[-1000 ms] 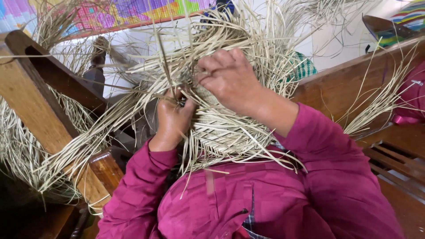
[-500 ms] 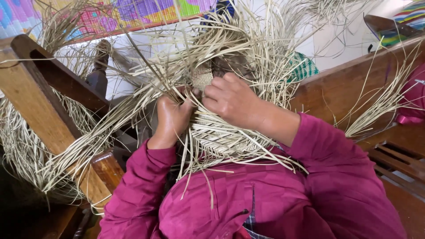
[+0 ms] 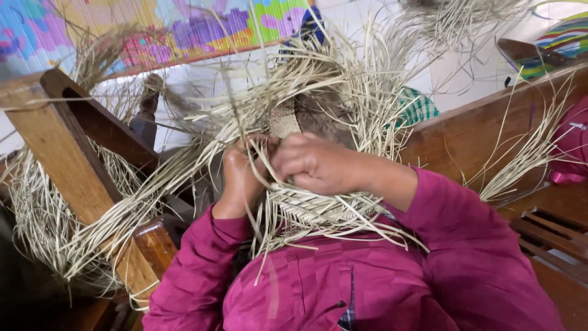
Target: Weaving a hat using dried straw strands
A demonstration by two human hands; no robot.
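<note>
A half-woven piece of pale straw (image 3: 318,211) rests against my chest, with long loose straw strands (image 3: 343,79) fanning out above and to both sides. My left hand (image 3: 240,178) pinches a few strands at the woven edge. Beside it, my right hand (image 3: 315,164) is closed over strands at the same spot, its fingertips touching those of the left. Both arms are in magenta sleeves (image 3: 453,245). The exact strands between the fingers are partly hidden by the hands.
A wooden frame post (image 3: 58,153) slants at the left with bundles of straw (image 3: 37,214) hanging around it. A wooden bench back (image 3: 478,132) and slatted seat (image 3: 551,230) lie to the right. A colourful striped mat (image 3: 184,24) runs along the top.
My right hand has come down and leftward to meet the left hand at the woven edge. The view has shifted slightly, and the loose strands have swung.
</note>
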